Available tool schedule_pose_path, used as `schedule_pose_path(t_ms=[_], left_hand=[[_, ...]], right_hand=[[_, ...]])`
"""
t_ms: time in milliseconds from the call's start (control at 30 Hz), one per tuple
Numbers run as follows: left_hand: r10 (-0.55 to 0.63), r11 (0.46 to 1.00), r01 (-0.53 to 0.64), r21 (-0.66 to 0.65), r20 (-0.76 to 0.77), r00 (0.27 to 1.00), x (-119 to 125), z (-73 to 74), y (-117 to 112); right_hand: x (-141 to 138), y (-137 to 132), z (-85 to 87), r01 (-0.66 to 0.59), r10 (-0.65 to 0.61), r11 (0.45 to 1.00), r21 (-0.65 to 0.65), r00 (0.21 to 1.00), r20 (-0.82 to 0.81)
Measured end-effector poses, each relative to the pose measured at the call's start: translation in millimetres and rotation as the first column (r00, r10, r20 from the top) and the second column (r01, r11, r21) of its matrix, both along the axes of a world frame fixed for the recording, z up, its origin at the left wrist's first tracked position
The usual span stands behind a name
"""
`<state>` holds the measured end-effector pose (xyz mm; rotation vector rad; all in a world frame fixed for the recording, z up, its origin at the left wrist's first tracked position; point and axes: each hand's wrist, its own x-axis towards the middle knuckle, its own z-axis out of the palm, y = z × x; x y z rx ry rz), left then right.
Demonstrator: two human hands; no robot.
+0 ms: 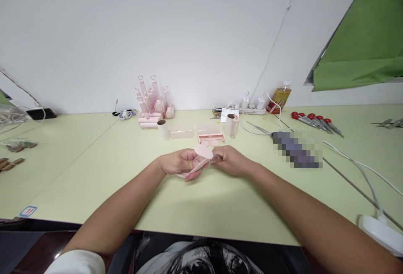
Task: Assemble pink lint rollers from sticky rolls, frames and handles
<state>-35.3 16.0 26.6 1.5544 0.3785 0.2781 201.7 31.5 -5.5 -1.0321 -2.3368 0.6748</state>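
My left hand (pixel 178 163) is closed around a pale pink plastic piece (pixel 204 151) with a round flat end, held tilted just above the table. My right hand (pixel 233 160) is closed at the right side of that round end, its fingertips pinched together. Whatever lies between those fingertips is too small and blurred to make out. Just beyond my hands lies a pink trough-shaped part (pixel 210 138), with small pink discs (pixel 214 143) in front of it. White paper rolls (pixel 163 130) stand upright to either side, near a clear pinkish cover (pixel 182 134).
Several pink rollers with heart-shaped loops (pixel 153 97) stand against the wall. Right of them are a power strip (pixel 252 110), a bottle (pixel 280 97), scissors (pixel 258 127) and red-ended tools (pixel 315 121). White cables (pixel 362 165) trail across the right side of the table.
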Motion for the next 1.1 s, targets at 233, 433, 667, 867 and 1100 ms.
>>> schedule_pose_path(t_ms=[233, 433, 667, 867, 1100], left_hand=[[0.715, 0.563, -0.611, 0.556, 0.043, 0.698, -24, -2.7, 26], [0.927, 0.18, -0.26, 0.949, -0.076, 0.368, -23, -26.1, 52], [0.959, 0.155, -0.052, 0.987, -0.138, 0.248, -13, -34.9, 58], [0.96, 0.139, -0.01, 0.99, -0.132, 0.248, -16, -36.0, 58], [0.925, 0.182, -0.138, 0.974, -0.122, 0.36, -16, -22.1, 42]], right_hand=[[11, 7, 3.1, 0.261, -0.26, 0.965, 0.004, 0.961, -0.097], [-8, -8, -4.2, 0.046, -0.049, 0.993, -0.107, 0.998, -0.028], [-7, -4, -7.9, 0.089, -0.096, 0.983, -0.163, 0.995, -0.039], [-10, -5, -6.5, 0.085, -0.086, 0.981, -0.172, 0.996, -0.001], [-10, -4, -8.0, 0.066, -0.063, 0.987, -0.145, 0.998, 0.026]])
